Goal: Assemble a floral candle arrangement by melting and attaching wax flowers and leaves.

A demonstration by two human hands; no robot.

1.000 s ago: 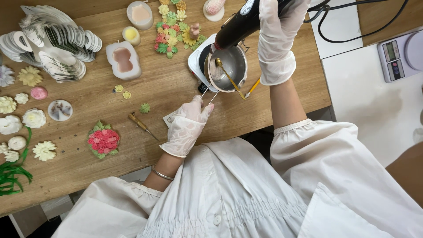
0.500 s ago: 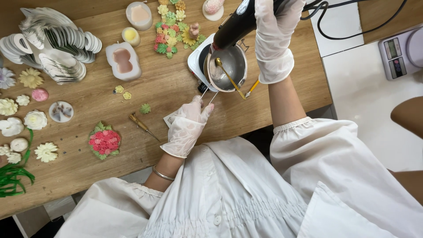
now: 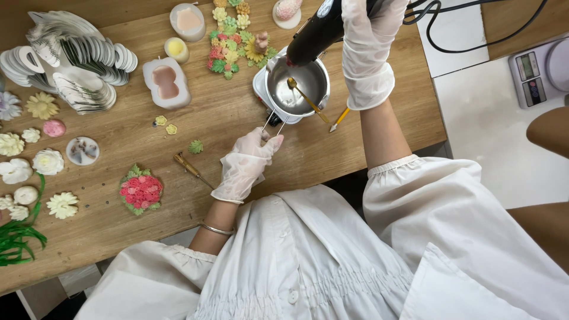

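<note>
Head view: right hand (image 3: 372, 50) grips heat gun (image 3: 314, 29) over pot (image 3: 298, 83), left hand (image 3: 248, 163) pinching its handle (image 3: 274, 123); a slip could spill hot contents.

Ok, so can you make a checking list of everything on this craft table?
Surface: wooden table, partly bare.
Job's things: steel pot with a spoon inside; black heat gun aimed into it.
Clutter: flower shapes, red flower bunch, white molds, stacked discs.
Hands: right hand grips the heat gun; left hand fingers hold the pot's wire handle.
Cables: black cord.
Surroundings: scale on a white counter.
</note>
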